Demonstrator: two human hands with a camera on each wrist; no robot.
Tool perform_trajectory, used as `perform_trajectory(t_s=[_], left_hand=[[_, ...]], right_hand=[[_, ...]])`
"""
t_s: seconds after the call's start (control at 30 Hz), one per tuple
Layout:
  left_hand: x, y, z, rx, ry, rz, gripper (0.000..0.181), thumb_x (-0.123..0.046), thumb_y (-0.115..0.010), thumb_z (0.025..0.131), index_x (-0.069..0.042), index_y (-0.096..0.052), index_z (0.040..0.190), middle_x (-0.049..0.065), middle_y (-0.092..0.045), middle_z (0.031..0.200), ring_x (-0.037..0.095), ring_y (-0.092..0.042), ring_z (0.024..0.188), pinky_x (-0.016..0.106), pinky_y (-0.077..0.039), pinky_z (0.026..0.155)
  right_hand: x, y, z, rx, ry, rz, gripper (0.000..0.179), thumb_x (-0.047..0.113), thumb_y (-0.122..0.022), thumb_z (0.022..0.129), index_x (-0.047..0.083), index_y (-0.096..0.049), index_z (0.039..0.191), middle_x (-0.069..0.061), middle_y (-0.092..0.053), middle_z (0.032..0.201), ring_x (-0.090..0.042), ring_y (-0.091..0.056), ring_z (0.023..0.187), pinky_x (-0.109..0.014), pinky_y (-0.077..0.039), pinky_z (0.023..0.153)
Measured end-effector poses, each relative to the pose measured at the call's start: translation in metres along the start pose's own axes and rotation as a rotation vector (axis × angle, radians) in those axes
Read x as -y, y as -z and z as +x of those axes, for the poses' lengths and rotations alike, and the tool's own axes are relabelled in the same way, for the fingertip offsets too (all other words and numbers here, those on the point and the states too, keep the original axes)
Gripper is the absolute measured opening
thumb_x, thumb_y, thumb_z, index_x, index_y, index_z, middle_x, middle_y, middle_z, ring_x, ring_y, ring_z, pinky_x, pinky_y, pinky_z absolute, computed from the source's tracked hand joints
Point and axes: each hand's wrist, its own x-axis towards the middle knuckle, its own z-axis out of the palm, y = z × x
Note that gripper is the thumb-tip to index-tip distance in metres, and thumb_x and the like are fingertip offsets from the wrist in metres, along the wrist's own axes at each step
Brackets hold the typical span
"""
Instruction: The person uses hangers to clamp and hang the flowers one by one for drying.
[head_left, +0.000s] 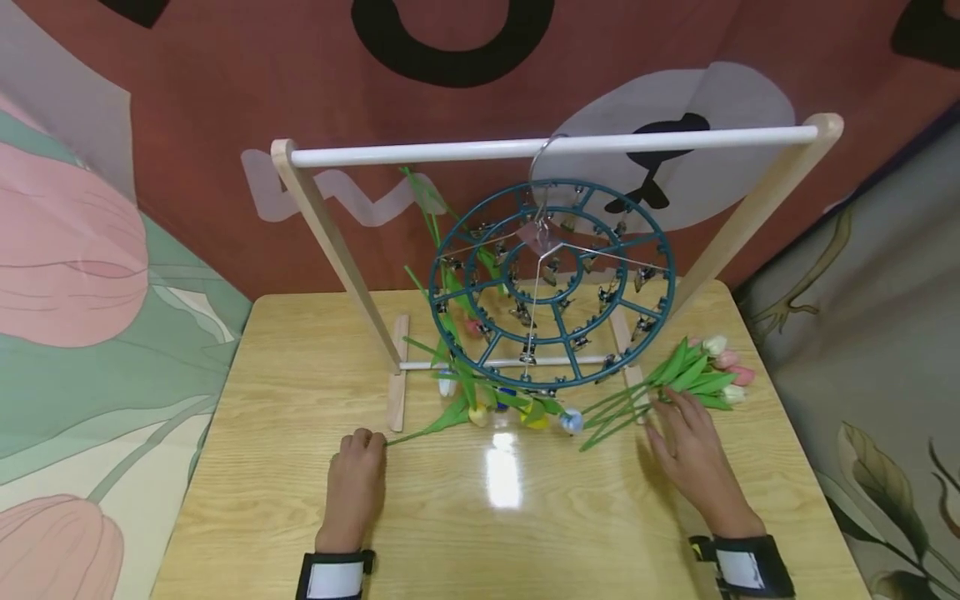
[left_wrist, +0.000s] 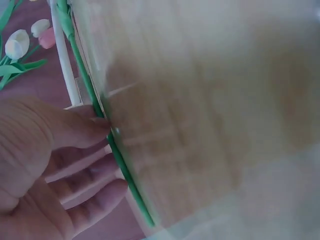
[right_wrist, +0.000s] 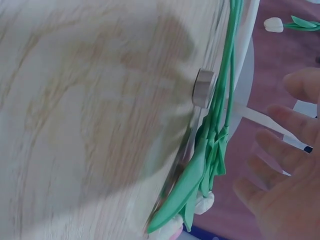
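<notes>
My left hand pinches the thin green stem of an artificial tulip between thumb and fingertips, near the stem's lower end. That tulip lies on the table, its leaves and pale yellow bloom pointing right. On the other side, my right hand is beside a bunch of pink and white tulips, stems toward the middle. Its fingers are spread and loosely bent in the right wrist view, with nothing between them. Blue and yellow tulips, including a light blue one, hang or lie below the round hanger.
A wooden rack with a white top bar stands across the table. From it hangs a round dark teal clip hanger with several metal clips. Some tulips hang upside down at its left side. A patterned cloth covers the back.
</notes>
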Motion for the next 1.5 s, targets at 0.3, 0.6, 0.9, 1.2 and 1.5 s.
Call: perform_trajectory(t_s=[0.3,0.6,0.9,1.2,1.5], left_hand=[[-0.006,0.000,0.008,0.083,-0.102,0.041,0.024,0.010,-0.080,0.081,-0.001,-0.072,0.101,0.013,-0.064,0.087,0.024,-0.057,0.073,0.032,-0.046,0.052],[-0.021,0.010,0.003,0.139,-0.178,0.134,0.032,0.012,-0.083,0.075,-0.004,-0.067,0.099,0.012,-0.066,0.089,0.025,-0.059,0.078,0.033,-0.048,0.053],[-0.050,0.016,-0.002,0.192,-0.213,0.082,0.030,0.005,-0.083,0.076,-0.008,-0.068,0.098,0.006,-0.065,0.091,0.022,-0.057,0.081,0.033,-0.046,0.058],[-0.075,0.005,0.000,0.263,-0.271,0.030,0.026,0.001,-0.082,0.079,-0.011,-0.069,0.098,0.002,-0.067,0.093,0.015,-0.053,0.080,0.025,-0.042,0.059],[-0.086,0.007,0.006,0.221,-0.294,-0.021,0.029,0.009,-0.080,0.076,-0.012,-0.066,0.092,0.001,-0.064,0.087,0.015,-0.052,0.077,0.024,-0.037,0.058]], right_hand=[[0.019,-0.001,-0.001,0.100,-0.038,0.015,0.040,0.003,-0.077,0.086,-0.007,-0.064,0.123,-0.031,-0.056,0.138,-0.050,-0.049,0.128,-0.066,-0.044,0.102],[0.041,0.000,0.003,0.187,-0.016,0.030,0.028,0.004,-0.075,0.091,-0.002,-0.069,0.117,-0.019,-0.067,0.121,-0.038,-0.059,0.117,-0.056,-0.054,0.096],[0.071,-0.017,0.003,0.373,0.056,0.123,0.019,0.015,-0.076,0.094,0.011,-0.074,0.112,0.000,-0.071,0.113,-0.020,-0.067,0.108,-0.042,-0.061,0.091],[0.078,-0.031,-0.003,0.534,0.113,0.114,0.029,0.020,-0.078,0.093,0.009,-0.072,0.119,-0.005,-0.072,0.115,-0.023,-0.066,0.105,-0.042,-0.060,0.088],[0.086,-0.029,-0.006,0.525,0.122,0.075,0.019,0.019,-0.078,0.092,0.013,-0.075,0.110,-0.002,-0.070,0.111,-0.020,-0.064,0.102,-0.041,-0.059,0.085]])
